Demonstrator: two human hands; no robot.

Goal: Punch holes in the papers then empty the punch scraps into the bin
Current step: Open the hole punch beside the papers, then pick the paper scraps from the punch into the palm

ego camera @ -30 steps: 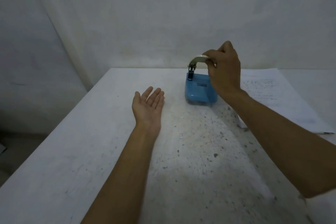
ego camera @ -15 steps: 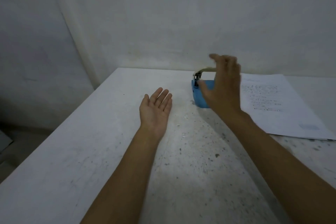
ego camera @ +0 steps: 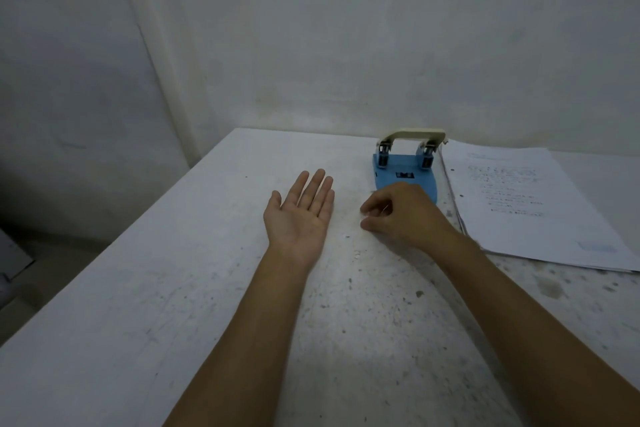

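Note:
A blue hole punch [ego camera: 405, 172] with a cream handle stands upright at the far side of the white table [ego camera: 173, 288]. A stack of printed papers [ego camera: 519, 204] lies just right of it. My left hand [ego camera: 301, 213] rests on the table palm up, fingers straight, nothing in it. My right hand [ego camera: 403, 215] is down on the table just in front of the punch, fingers curled and thumb pinched against the fingertips. Whether anything is between them is too small to tell. A few tiny white punch scraps [ego camera: 356, 255] lie on the table between the hands.
The table stands in a corner, with a white wall behind it and its left edge dropping to a dark floor [ego camera: 52, 270]. The tabletop is speckled with dark marks. No bin is in view.
My right hand has let go of the punch handle and dropped to the table in front of the punch, fingers now pinched. My left hand has stayed palm up.

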